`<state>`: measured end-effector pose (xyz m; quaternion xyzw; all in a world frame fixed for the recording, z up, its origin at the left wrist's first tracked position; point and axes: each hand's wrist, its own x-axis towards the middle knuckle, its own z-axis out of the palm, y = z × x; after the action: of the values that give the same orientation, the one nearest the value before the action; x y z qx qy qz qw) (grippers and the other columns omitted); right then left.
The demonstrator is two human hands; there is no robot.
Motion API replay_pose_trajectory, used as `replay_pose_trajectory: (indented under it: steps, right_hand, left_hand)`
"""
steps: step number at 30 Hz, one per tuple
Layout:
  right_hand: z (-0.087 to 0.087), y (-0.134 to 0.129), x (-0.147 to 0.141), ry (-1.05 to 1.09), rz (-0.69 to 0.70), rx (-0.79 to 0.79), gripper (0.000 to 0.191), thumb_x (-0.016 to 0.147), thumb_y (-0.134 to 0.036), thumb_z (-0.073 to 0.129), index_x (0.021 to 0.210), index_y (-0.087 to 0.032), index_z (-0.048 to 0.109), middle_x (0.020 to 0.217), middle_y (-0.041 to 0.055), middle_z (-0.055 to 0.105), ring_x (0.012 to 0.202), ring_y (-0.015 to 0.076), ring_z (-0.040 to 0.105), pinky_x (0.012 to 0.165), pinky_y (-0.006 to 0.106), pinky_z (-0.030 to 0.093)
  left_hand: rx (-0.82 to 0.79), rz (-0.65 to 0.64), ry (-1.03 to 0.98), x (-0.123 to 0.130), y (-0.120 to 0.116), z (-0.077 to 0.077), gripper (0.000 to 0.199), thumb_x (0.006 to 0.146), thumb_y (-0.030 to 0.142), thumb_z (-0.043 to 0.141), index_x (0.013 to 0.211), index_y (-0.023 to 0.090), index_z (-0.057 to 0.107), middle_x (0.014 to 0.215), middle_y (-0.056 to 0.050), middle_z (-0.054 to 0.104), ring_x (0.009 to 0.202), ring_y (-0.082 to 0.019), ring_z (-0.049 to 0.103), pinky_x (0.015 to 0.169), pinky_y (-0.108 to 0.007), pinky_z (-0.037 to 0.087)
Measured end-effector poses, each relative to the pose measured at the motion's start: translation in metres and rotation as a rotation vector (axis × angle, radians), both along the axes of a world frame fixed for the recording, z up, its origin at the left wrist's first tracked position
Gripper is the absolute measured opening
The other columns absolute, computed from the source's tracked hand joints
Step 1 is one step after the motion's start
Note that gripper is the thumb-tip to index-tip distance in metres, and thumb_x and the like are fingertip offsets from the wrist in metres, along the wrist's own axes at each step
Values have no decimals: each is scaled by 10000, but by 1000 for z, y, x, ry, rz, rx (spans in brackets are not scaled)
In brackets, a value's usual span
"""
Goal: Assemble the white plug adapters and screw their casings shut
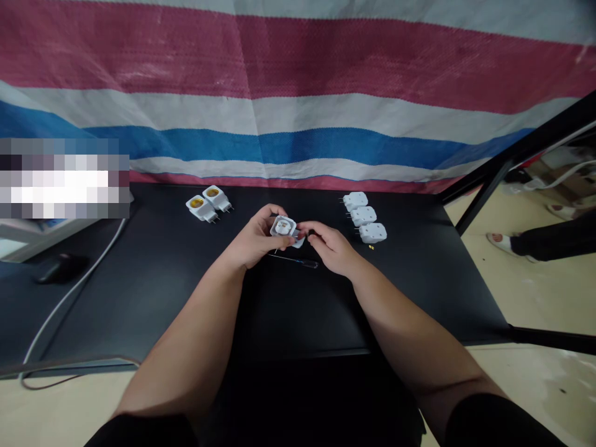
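Note:
My left hand (pixel 254 242) is closed around a white plug-in lamp socket housing (pixel 283 226), whose hollow inside with small inner parts faces up. A thin pin shows below my left fingers. Close on its right, my right hand (pixel 329 245) has its fingers pinched together at the housing's side; what they hold is too small to make out. Another pale piece (pixel 298 241) shows between the two hands, partly covered by fingers. Just under the hands a thin screwdriver (pixel 307 263) with a dark, clear-looking handle lies on the black table (pixel 298 316).
Two white plug-in lamp sockets (pixel 199 208) with gold threads lie at the back left. Three similar white pieces with pins (pixel 364 216) line the right, near small brass bits (pixel 371 247). A black mouse (pixel 60 268) and grey cable (pixel 69 304) are far left. A person's legs (pixel 554 236) show at right.

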<state>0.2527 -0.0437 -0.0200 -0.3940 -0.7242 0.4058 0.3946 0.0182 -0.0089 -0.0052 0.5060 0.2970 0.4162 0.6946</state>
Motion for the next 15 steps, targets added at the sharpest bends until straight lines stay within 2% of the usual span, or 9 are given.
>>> replay_pose_trajectory:
  steps: [3,7,12,15]
  right_hand:
    - [-3,-2,0,75,-27,-95,230,1067,-266,614,1288,-269,548,1258,88,798,1086,228,755,984,439,597]
    - [-5,-2,-3,215,-57,-148,241,986,-355,777,1125,-258,606,1290,100,752,1038,222,768,959,437,640]
    - [-6,2,-8,344,-112,-294,310,918,-446,868,1116,-261,719,999,25,730,932,213,787,950,449,683]
    - [-7,2,-10,438,-107,-374,358,881,-468,907,1123,-254,753,987,16,741,919,199,792,983,462,693]
  left_hand:
    - [3,7,-5,1,0,-1,576,705,117,987,1119,213,598,886,35,704,719,-106,696,593,-185,566]
    - [-1,2,-16,0,1,-2,576,713,129,988,1121,213,589,879,37,701,703,-101,686,593,-186,559]
    - [-7,1,-14,-1,2,-3,577,729,153,988,1136,218,584,881,35,700,711,-107,690,621,-206,578]
    - [-3,8,-5,-1,2,-3,568,741,173,991,1138,219,588,879,35,694,715,-108,686,630,-211,587]
